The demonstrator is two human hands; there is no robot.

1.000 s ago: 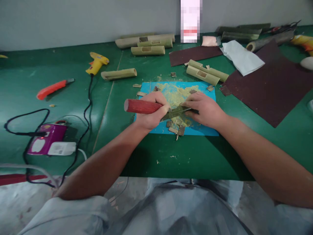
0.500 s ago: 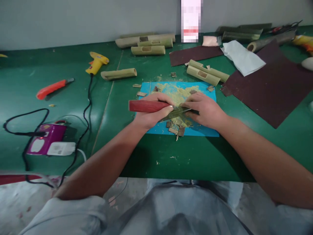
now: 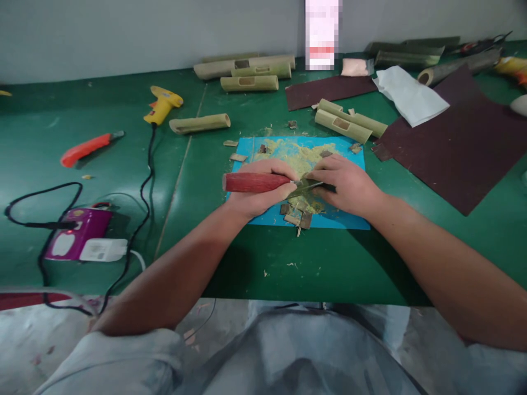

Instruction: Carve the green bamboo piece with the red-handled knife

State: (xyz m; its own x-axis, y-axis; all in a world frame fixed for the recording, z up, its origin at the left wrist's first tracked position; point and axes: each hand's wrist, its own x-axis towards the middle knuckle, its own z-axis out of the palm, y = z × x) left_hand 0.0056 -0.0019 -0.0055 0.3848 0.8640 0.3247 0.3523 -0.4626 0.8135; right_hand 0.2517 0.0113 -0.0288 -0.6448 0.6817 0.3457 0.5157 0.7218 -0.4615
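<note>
My left hand (image 3: 259,195) is wrapped round the red wooden handle (image 3: 251,182) of a carving knife, whose blade points right. My right hand (image 3: 348,184) pinches a thin green bamboo strip (image 3: 304,187) against the blade, just over a blue cutting mat (image 3: 349,159). Pale yellow shavings (image 3: 296,153) lie heaped on the mat behind my hands. Small dark offcuts (image 3: 298,218) lie on the mat's near edge, below the blade.
The green bench holds bamboo tubes (image 3: 200,123) (image 3: 343,123) (image 3: 249,83), a yellow glue gun (image 3: 161,105), an orange box cutter (image 3: 86,148), a purple device (image 3: 76,233) with black cables, dark sandpaper sheets (image 3: 457,148) and a white cloth (image 3: 409,94).
My left hand has pushed the red-handled knife to the right along the strip, towards my right hand. My right hand has stayed put.
</note>
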